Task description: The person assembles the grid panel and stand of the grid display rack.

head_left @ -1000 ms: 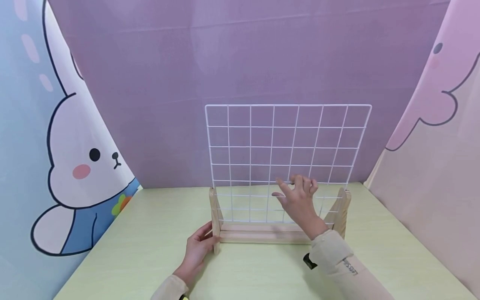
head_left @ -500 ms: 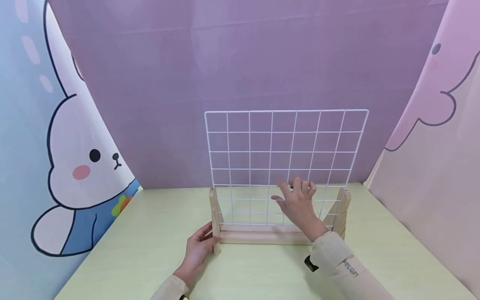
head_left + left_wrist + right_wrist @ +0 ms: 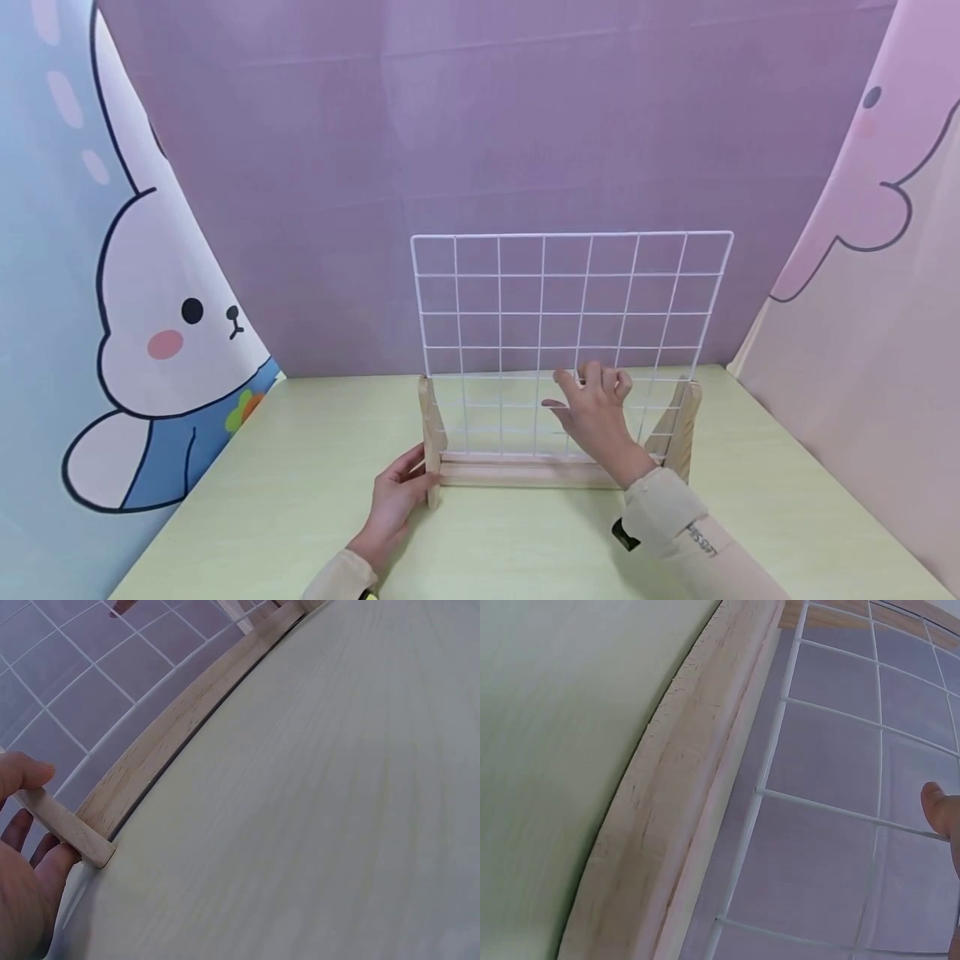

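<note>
A white wire grid panel (image 3: 540, 313) stands upright between the side pieces of a light wooden stand (image 3: 528, 475). Its bottom wire is close over the stand's crossbar, with a gap showing between them in the right wrist view. My right hand (image 3: 597, 412) grips the grid right of its middle, fingers curled over the wires. At the lower left, my left hand (image 3: 393, 500) holds the stand's left side piece. The left wrist view shows thumb and fingers on both faces of that wooden side piece (image 3: 71, 829). In the right wrist view the right thumb (image 3: 939, 810) lies against a wire.
The stand rests on a pale wood-grain table (image 3: 322, 442). A purple backdrop (image 3: 300, 167) hangs behind, with a rabbit-printed cloth (image 3: 150, 275) at left and a pink-figured one (image 3: 885, 167) at right. A small black object (image 3: 625, 534) sits by the right cuff.
The wire grid has slid steadily down between the side pieces, and my right hand has come down slightly with it. My left hand and the stand have stayed in place.
</note>
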Available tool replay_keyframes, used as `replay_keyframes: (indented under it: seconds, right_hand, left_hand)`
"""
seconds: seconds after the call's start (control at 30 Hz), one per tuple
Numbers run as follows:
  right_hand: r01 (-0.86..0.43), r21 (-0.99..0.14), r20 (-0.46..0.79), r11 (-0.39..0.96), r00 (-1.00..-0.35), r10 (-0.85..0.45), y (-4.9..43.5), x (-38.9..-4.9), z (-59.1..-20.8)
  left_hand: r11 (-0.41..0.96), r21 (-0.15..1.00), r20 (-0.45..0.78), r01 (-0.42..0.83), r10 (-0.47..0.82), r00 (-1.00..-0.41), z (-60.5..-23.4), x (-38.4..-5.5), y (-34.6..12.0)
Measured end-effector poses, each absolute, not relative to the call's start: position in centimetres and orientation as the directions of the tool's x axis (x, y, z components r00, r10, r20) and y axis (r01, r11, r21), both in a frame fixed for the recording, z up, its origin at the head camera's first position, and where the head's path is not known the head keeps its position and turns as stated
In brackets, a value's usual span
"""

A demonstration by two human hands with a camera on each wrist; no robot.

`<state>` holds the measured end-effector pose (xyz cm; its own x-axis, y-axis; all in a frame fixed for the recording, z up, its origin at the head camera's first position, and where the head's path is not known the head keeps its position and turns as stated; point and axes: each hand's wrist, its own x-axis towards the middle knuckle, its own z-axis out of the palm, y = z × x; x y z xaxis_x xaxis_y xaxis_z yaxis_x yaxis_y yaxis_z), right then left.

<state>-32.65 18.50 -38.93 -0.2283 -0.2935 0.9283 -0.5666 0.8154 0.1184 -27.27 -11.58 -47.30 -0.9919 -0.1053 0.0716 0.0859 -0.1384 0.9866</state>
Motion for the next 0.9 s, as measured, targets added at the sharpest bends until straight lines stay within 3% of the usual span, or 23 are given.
replay_keyframes:
  seconds: [0.67,0.9]
  right_hand:
    - [-0.571,0.073,0.912,0.818,-0.295,-0.286,18.7,-32.4,-40.3]
    - [-0.574,0.068,0.922,0.816,-0.277,-0.272,18.5,-32.4,-40.5]
  left_hand:
    - [-0.135,0.986,0.084,0.097,-0.098,-0.992,-47.4,-27.2,-11.6]
    - [-0.14,0.986,0.072,0.085,-0.101,-0.992,-47.3,-27.4,-11.6]
